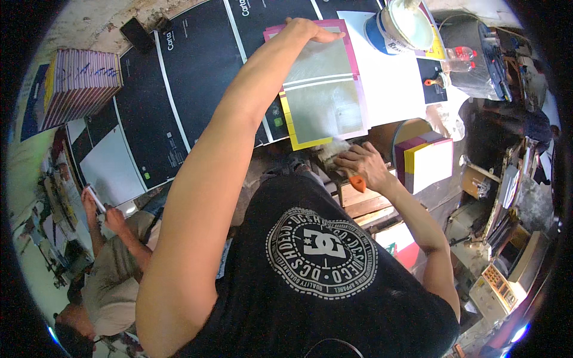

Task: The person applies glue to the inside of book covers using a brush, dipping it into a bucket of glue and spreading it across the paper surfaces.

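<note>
Across the table in front of me lies a stack of sheets with a grey, wet-looking top (325, 110), a white line across it and magenta and yellow edges showing around it. My left hand (303, 30) reaches over to its far edge and rests there, fingers stretched out and holding nothing. Just off the near edge, my right hand (365, 166) is closed around a brush (357, 182) with an orange handle. Its pale bristles point toward the sheets' near edge, partly hidden by my fingers.
A bucket of whitish paste (409, 27) stands on white paper (391, 89) at the far right. Nearby lie another brush (436, 82) and red-capped bottles (461, 53). Stacked blocks (86, 83) stand far left; a coloured block (427, 164) is at right. A person (116, 268) works at left.
</note>
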A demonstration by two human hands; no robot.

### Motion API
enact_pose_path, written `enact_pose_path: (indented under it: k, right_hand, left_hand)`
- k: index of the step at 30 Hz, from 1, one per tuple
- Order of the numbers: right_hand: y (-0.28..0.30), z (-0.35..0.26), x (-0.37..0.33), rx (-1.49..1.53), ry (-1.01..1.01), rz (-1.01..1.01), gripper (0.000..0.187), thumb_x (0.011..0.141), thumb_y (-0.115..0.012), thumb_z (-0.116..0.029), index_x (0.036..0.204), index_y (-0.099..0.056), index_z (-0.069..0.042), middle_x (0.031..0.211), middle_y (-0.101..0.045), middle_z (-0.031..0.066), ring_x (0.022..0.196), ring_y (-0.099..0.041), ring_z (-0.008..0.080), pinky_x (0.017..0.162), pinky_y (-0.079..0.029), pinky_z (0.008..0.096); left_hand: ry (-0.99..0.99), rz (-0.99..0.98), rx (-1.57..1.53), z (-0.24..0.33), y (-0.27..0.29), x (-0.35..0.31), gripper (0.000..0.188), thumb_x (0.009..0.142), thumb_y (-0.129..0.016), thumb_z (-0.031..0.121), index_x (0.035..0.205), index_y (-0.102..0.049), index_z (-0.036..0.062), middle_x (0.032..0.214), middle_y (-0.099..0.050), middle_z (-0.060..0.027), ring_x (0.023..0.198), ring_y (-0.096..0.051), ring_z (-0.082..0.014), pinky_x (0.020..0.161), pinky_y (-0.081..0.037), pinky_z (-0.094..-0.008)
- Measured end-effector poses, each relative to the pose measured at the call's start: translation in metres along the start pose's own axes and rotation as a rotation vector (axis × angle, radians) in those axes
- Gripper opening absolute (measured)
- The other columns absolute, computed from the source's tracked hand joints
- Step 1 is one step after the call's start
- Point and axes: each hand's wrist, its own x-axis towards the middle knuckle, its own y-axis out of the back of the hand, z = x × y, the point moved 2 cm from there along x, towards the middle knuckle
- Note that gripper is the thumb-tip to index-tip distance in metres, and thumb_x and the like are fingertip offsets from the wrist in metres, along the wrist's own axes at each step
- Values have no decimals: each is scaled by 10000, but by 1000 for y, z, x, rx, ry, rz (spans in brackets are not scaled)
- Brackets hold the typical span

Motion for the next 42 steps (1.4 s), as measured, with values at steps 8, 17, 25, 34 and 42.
enact_pose_path:
  k: [8,17,25,34,42]
  right_hand:
    - [59,84,94,-147,-31,217,303,886,-594,-261,1158,-725,-275,1182,-696,-35,1098,-613,184,908,-435,407]
    - [22,64,-22,-105,95,-97,247,854,-607,-204,1063,-736,-230,1158,-696,-25,1045,-623,178,894,-452,401]
    - [96,128,83,-90,130,254,251,824,-650,-237,1060,-737,-223,1065,-709,-14,1037,-618,191,853,-436,379]
    - [41,100,-36,-49,-63,-142,172,824,-663,-191,971,-747,-217,911,-677,42,989,-623,223,918,-438,402]
    - [70,128,-54,560,-644,714,192,845,-772,-159,939,-736,5,888,-746,81,765,-689,147,767,-552,312]
  left_hand:
    - [-14,-32,72,17,2,-1,1031,794,-192,930,1564,-325,258,1640,-250,-91,1534,-160,-303,1202,-22,-598]
    - [19,-8,73,8,8,-16,1014,805,-175,920,1566,-312,264,1639,-254,-77,1532,-165,-301,1200,-16,-617]
    - [14,-2,113,19,0,-1,991,801,-192,922,1553,-337,294,1637,-258,-77,1525,-194,-298,1206,-54,-605]
    - [-37,10,79,7,6,-17,932,877,-192,842,1531,-398,211,1622,-291,-101,1515,-237,-294,1198,-73,-613]
    - [-214,721,-114,-33,-114,-147,689,736,-777,470,1189,-533,14,1183,-514,-177,1164,-522,-370,897,-443,-573]
